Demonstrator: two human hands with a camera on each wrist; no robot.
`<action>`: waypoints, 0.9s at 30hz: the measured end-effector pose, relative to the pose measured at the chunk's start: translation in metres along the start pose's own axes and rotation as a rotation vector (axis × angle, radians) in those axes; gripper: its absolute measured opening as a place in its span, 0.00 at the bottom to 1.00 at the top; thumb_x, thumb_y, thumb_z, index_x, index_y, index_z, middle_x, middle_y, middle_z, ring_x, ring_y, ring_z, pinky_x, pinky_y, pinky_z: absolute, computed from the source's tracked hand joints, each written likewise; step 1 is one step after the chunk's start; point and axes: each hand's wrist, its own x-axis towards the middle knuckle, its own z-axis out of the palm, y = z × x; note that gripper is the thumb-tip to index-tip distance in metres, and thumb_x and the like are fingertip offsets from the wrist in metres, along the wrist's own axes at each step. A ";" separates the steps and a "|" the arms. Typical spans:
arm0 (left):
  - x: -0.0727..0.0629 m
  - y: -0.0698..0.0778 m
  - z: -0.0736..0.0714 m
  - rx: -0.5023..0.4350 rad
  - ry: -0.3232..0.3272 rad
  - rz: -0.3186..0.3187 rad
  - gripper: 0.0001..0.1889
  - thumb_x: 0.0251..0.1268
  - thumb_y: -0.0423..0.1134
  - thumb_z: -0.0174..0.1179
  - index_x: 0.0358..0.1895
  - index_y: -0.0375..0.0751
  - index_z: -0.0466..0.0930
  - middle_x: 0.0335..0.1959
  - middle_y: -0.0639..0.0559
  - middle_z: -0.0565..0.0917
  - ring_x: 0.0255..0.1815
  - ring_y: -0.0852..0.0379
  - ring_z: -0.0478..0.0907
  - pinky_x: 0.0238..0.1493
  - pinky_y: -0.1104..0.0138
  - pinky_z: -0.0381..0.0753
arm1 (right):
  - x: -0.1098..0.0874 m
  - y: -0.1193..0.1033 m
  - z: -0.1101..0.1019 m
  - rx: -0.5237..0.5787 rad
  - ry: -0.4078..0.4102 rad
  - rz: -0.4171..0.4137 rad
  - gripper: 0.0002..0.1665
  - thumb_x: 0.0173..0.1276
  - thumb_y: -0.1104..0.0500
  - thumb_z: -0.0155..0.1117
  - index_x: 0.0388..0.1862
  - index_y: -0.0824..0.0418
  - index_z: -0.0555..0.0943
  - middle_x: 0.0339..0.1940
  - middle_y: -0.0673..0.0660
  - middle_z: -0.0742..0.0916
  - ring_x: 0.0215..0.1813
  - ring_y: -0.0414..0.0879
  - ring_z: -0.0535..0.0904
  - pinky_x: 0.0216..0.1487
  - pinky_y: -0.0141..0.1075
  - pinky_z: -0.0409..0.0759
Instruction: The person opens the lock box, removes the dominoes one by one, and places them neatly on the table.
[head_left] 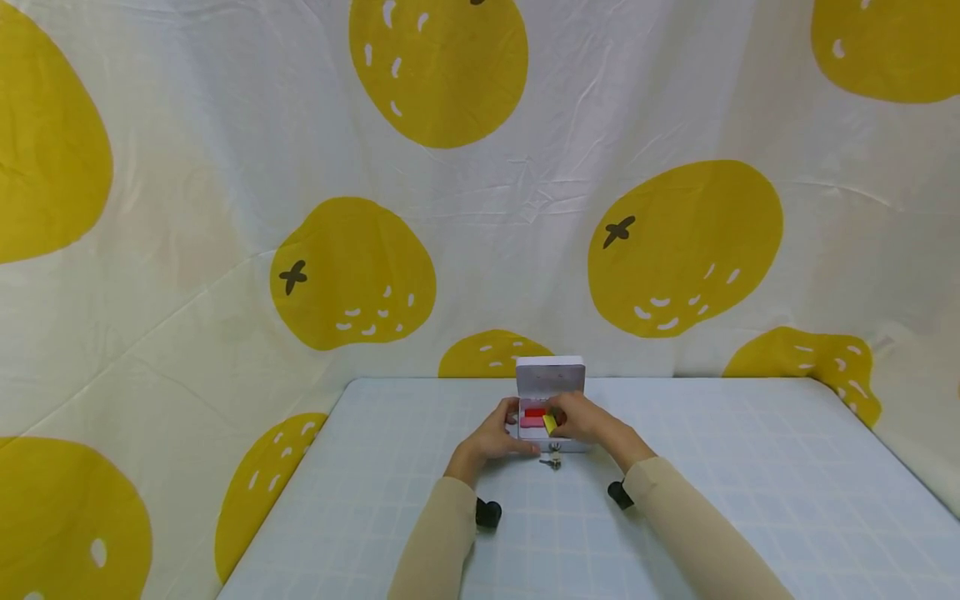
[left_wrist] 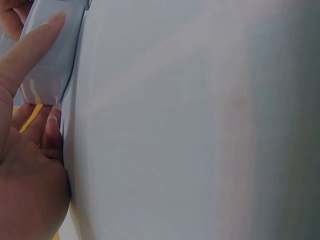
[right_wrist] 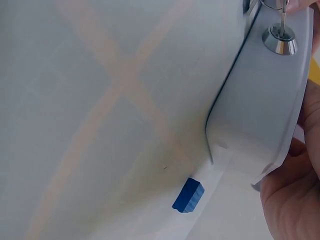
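A small white metal cash box [head_left: 576, 447] stands at the far middle of the table with its lid [head_left: 551, 380] raised. My left hand [head_left: 489, 435] holds the box's left end; in the left wrist view the thumb [left_wrist: 35, 47] lies along the front and the fingers sit round the side. Over the box's right part, my right hand [head_left: 588, 418] pinches a flat yellow rectangular piece [head_left: 550, 424]. A red piece [head_left: 535, 412] and a pink piece [head_left: 532, 422] lie inside. Keys [head_left: 553, 462] hang from the front lock [right_wrist: 281, 42]. Fingers partly hide the box's interior.
In the right wrist view a small blue block [right_wrist: 189, 195] lies on the table beyond the box's right end. The pale checked table [head_left: 405, 500] ends just behind the box, at a curtain [head_left: 510, 275] with yellow fruit prints. Wrist cameras [head_left: 488, 513] sit under both sleeves.
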 end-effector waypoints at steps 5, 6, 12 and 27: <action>0.000 -0.001 0.000 -0.004 -0.006 -0.002 0.50 0.50 0.47 0.82 0.76 0.53 0.61 0.69 0.52 0.71 0.63 0.49 0.68 0.69 0.48 0.71 | 0.000 -0.001 0.001 0.019 0.008 0.012 0.23 0.62 0.65 0.77 0.55 0.68 0.83 0.40 0.56 0.85 0.40 0.49 0.77 0.48 0.43 0.81; 0.000 -0.001 0.000 -0.006 -0.006 -0.004 0.50 0.49 0.47 0.82 0.76 0.53 0.61 0.69 0.52 0.71 0.64 0.49 0.68 0.69 0.48 0.70 | -0.001 0.000 0.001 0.023 0.010 0.013 0.23 0.62 0.65 0.77 0.55 0.68 0.82 0.40 0.55 0.85 0.40 0.49 0.76 0.48 0.42 0.81; -0.001 0.001 0.000 -0.006 0.005 -0.013 0.49 0.48 0.47 0.82 0.75 0.54 0.62 0.67 0.52 0.72 0.62 0.49 0.69 0.68 0.48 0.72 | -0.002 0.003 0.000 0.056 0.043 0.001 0.22 0.62 0.64 0.77 0.55 0.67 0.83 0.39 0.55 0.84 0.39 0.48 0.77 0.46 0.40 0.81; -0.001 0.000 0.000 0.008 0.010 -0.004 0.50 0.49 0.48 0.82 0.76 0.53 0.61 0.67 0.52 0.72 0.62 0.49 0.69 0.69 0.49 0.72 | -0.012 0.006 -0.004 0.120 0.126 0.034 0.22 0.62 0.63 0.78 0.54 0.64 0.84 0.37 0.52 0.85 0.38 0.46 0.78 0.44 0.35 0.82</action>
